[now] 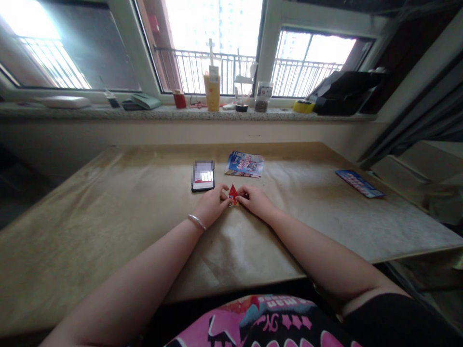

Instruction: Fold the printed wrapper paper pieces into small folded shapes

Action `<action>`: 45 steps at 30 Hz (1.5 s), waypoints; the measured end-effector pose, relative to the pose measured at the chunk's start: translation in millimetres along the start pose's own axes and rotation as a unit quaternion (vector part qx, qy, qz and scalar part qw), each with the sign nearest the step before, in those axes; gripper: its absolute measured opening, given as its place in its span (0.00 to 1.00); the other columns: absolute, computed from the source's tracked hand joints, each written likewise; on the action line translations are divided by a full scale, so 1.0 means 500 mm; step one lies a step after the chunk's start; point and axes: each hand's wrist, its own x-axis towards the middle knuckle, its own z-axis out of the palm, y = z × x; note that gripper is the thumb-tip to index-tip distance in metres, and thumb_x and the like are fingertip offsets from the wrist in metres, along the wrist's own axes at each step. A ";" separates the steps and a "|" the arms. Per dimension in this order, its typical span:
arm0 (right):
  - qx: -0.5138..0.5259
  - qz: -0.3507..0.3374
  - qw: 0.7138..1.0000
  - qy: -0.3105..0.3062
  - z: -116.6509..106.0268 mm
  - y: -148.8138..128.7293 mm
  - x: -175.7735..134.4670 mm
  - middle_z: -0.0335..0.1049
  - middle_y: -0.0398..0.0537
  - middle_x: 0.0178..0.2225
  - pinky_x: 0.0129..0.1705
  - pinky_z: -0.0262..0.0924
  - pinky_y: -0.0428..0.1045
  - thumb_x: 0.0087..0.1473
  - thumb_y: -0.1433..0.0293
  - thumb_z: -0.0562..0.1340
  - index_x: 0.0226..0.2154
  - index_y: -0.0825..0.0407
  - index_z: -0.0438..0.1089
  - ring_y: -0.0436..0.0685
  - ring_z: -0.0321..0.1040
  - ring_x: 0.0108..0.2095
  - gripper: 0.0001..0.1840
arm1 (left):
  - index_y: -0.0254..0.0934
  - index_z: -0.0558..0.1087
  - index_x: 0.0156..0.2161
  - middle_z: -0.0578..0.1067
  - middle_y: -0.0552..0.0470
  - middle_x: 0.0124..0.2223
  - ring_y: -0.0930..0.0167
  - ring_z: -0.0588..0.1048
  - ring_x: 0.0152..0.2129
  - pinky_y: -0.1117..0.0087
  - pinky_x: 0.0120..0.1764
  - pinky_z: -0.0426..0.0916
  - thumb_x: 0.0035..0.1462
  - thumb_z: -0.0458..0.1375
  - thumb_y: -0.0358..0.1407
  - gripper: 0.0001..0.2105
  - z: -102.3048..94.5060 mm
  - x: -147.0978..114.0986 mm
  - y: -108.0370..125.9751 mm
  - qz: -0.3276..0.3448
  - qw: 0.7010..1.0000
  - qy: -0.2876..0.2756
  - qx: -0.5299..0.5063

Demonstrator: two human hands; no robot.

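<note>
Between my two hands, at the middle of the table, is a small folded paper piece (233,193), mostly red with a pointed top and a printed, coloured lower part. My left hand (213,201) pinches its left side, thumb near the lower edge. On the opposite side my right hand (255,198) grips it with thumb and bent fingers. Just beyond my left hand lies a phone (203,176) with a lit screen, partly blurred. A stack of printed blue leaflets (246,164) rests past the paper piece.
The table (144,212) has a shiny tan cover. Another blue leaflet pile (359,183) lies at the right. Along the windowsill (137,114) stand a yellow drink cup (212,94), a red bottle (179,99), yellow tape (304,106) and a black box (334,96).
</note>
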 end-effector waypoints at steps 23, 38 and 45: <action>0.032 0.002 0.999 0.016 0.006 0.013 0.000 0.69 0.39 0.23 0.27 0.54 0.43 0.48 0.68 0.64 0.27 0.51 0.69 0.48 0.63 0.25 0.04 | 0.35 0.73 0.38 0.72 0.46 0.41 0.68 0.71 0.38 0.68 0.42 0.67 0.58 0.55 0.36 0.07 -0.017 -0.005 0.000 0.179 0.969 -0.056 0.159; -0.106 -0.112 0.988 0.012 -0.004 0.003 -0.011 0.74 0.46 0.36 0.42 0.57 0.48 0.52 0.68 0.61 0.31 0.50 0.74 0.54 0.65 0.38 0.06 | 0.35 0.73 0.38 0.74 0.46 0.38 0.68 0.72 0.36 0.69 0.40 0.66 0.60 0.53 0.36 0.08 -0.022 -0.006 0.009 0.201 0.950 -0.067 0.228; -0.148 -0.118 0.982 -0.004 -0.013 -0.009 -0.015 0.75 0.47 0.35 0.41 0.58 0.48 0.54 0.67 0.60 0.31 0.50 0.74 0.56 0.66 0.39 0.08 | 0.37 0.74 0.41 0.76 0.47 0.40 0.68 0.73 0.37 0.68 0.41 0.67 0.60 0.52 0.35 0.09 -0.018 -0.010 0.001 0.202 0.953 -0.055 0.221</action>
